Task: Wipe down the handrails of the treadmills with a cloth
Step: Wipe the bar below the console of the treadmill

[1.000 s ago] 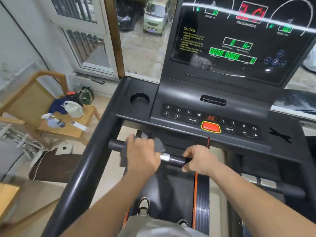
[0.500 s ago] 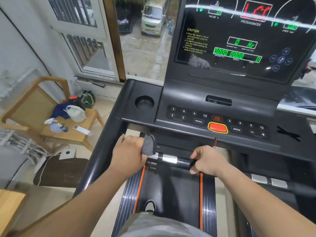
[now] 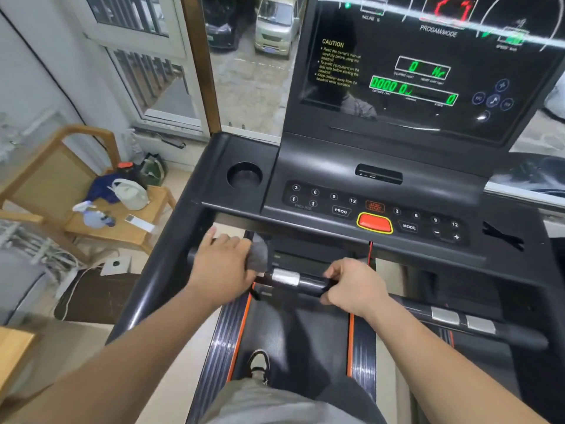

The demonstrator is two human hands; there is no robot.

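Head view | left hand (image 3: 223,266), clutching cloth (image 3: 258,255) round handrail (image 3: 305,283), slid left off silver sensor (image 3: 286,277) | right hand (image 3: 356,287) grips handrail's end | wiping continues

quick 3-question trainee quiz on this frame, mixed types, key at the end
1. True or false: the right hand grips the handrail bare, with no cloth under it.
2. Multiple choice: which hand holds the grey cloth against the handrail? A) left hand B) right hand C) neither
3. Short answer: what shows on the handrail between the two hands?

Key
1. True
2. A
3. The silver patch
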